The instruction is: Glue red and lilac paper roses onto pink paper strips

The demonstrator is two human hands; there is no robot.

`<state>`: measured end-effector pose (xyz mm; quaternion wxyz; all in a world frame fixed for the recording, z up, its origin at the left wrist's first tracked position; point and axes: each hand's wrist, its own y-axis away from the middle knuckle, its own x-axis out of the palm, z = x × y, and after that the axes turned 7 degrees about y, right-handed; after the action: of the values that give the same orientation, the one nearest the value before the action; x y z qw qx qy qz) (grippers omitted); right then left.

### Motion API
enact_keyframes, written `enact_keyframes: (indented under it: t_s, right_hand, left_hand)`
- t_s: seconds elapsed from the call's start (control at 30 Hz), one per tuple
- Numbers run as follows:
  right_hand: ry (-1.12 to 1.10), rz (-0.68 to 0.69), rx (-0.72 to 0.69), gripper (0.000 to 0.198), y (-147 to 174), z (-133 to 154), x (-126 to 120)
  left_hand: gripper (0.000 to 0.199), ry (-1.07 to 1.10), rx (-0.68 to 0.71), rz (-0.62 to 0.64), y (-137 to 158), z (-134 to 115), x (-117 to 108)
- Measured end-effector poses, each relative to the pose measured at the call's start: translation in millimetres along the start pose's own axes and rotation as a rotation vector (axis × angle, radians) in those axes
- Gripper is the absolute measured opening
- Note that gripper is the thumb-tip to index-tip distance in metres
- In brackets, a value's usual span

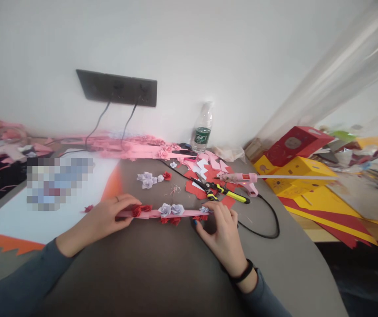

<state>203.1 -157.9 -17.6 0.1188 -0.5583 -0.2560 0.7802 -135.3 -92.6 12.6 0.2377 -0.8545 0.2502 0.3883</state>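
Note:
A pink paper strip (154, 214) stretches between my two hands above the grey table. Red and pale lilac paper roses (171, 210) are attached along its upper and lower edges. My left hand (104, 218) pinches the strip near its left end, beside some red roses. At the other end, my right hand (222, 229) grips it between thumb and fingers, close to a lilac and a red rose. Just beyond the strip lie loose lilac paper flowers (147, 179) and a small red one (166, 176). Pliers with black and yellow handles (231, 193) rest past my right hand.
A pink glue gun (241, 178) with a long glue stick lies behind the pliers, its black cord curving right. A plastic bottle (202, 127) stands by the wall. Pink flowered strips (132, 149) lie at the back, yellow boxes (302, 176) at right, white paper (7, 209) at left.

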Motion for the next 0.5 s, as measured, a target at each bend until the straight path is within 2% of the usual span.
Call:
enact_keyframes:
  t_s: [0.27, 0.5]
  right_hand:
    - [0.058, -0.012, 0.029, 0.025, -6, 6, -3]
    - [0.106, -0.001, 0.042, 0.026, -13, 9, 0]
  left_hand:
    - [0.033, -0.009, -0.018, 0.048, 0, -3, -4]
    - [0.032, -0.005, -0.121, 0.104, -1, -12, -13]
